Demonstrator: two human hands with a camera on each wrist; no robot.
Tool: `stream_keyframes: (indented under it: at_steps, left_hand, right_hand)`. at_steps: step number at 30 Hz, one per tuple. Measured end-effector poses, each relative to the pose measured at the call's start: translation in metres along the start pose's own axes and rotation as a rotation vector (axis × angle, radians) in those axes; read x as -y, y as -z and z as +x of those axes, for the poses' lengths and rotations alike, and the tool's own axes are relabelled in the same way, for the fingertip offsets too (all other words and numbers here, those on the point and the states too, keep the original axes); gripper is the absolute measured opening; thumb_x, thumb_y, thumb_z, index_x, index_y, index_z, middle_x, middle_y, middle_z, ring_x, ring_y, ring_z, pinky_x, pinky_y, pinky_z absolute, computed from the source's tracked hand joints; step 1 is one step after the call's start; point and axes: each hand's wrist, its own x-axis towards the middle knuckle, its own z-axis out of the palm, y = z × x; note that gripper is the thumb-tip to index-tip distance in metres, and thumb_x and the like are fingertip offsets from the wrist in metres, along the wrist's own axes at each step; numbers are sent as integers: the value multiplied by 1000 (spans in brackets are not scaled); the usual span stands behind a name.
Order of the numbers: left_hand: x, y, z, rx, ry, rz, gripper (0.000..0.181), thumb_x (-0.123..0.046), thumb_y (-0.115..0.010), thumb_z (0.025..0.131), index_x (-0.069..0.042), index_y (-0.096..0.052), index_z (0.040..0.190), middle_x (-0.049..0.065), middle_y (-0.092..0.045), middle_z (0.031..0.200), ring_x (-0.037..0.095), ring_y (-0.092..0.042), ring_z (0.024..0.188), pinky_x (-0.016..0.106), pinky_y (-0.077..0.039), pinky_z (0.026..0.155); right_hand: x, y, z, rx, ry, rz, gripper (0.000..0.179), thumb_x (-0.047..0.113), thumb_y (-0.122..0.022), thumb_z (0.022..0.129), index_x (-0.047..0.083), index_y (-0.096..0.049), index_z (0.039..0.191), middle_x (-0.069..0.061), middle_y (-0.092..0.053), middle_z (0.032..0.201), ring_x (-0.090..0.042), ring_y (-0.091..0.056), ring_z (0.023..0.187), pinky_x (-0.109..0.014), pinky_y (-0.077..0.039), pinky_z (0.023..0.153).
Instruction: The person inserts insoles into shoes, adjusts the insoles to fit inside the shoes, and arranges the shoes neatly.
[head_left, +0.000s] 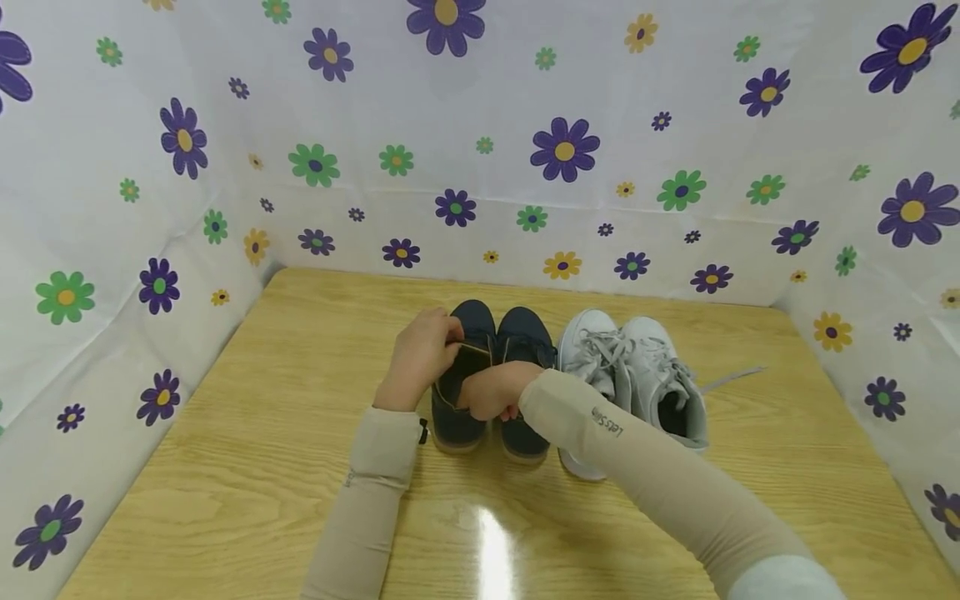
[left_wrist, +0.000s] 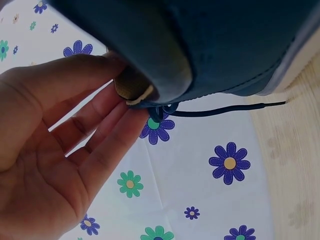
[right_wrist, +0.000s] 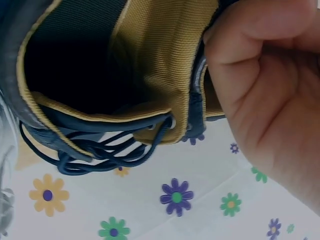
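A pair of navy lace-up shoes stands side by side on the wooden table, toes toward the back. At the left shoe, my left hand pinches the tongue between thumb and fingers, as the left wrist view shows around the tan lining. My right hand grips the collar edge on that shoe's right side, thumb and finger at the rim. Beside it, the right navy shoe is partly covered by my right hand. Its tied dark laces and tan-lined opening show in the right wrist view.
White lace-up sneakers stand just right of the navy pair, partly behind my right forearm. One sneaker lace trails rightward over the wooden table. A flower-print cloth hangs around the back and sides.
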Motion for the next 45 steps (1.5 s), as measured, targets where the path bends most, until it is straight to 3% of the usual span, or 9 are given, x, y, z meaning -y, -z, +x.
stream_keyframes:
  at_steps: [6,11,16,19,21,25,32,39,45]
  left_hand:
    - [4,3,-1,0,-2,10,5,-5,-69,86,-7,-71,90,8,-58,89,27,-57,87,41,-51,73]
    - [9,6,-2,12,7,15,4,-5,-70,86,-7,-71,90,8,-57,89,27,-56,89,40,-51,74]
    - [16,10,-6,42,-5,-38,4,-6,-71,85,-5,-69,89,9,-56,90,27,-53,90,41,-50,75]
    - [26,14,-7,8,-28,-108,6,-7,-69,87,-2,-69,92,12,-59,95,30,-54,94,42,-49,81]
    - [34,18,-8,-21,-23,-136,10,-6,-65,90,1,-68,96,15,-60,100,32,-56,97,44,-48,84]
    - [49,17,-6,-26,5,-142,22,2,-54,93,6,-64,113,22,-61,111,38,-56,106,48,-46,92]
    - [69,-12,7,112,3,-261,34,8,-48,93,1,-61,124,21,-61,122,37,-57,114,47,-46,95]
    - [73,-20,12,4,-8,-302,18,0,-54,95,-3,-69,105,13,-69,103,29,-64,97,43,-51,84]
    - [73,-15,16,-40,-8,-274,19,-3,-55,96,-6,-72,104,11,-70,104,29,-65,98,43,-51,84]
  right_hand:
    - [8,2,6,-8,-21,-34,33,20,-39,103,16,-51,134,-4,-58,102,-13,-43,47,-25,-37,46]
    - [5,0,-1,-83,18,67,41,12,-42,102,21,-48,142,-1,-59,112,-14,-45,51,-25,-38,49]
    - [-9,-4,-28,-362,192,61,38,2,-45,98,15,-62,129,-8,-67,107,-13,-50,62,-24,-36,54]
    - [-22,2,-45,-558,197,-12,33,-1,-47,96,8,-67,121,-9,-65,116,-17,-59,79,-25,-39,57]
    - [-30,9,-50,-615,156,-23,32,-2,-48,95,5,-67,120,-12,-65,118,-23,-64,86,-28,-47,60]
    - [-39,26,-41,-590,108,-70,32,-2,-49,94,2,-64,122,-14,-63,122,-27,-63,106,-35,-52,84]
    - [-49,50,4,-446,105,-54,42,-4,-46,94,5,-57,133,-13,-59,130,-26,-57,116,-35,-48,93]
    - [-65,55,41,-434,109,-24,43,-7,-53,86,8,-64,125,-11,-62,123,-28,-58,114,-36,-50,89]
    - [-56,53,34,-568,127,-82,29,-7,-58,86,4,-68,111,-12,-66,109,-27,-62,102,-37,-51,87]
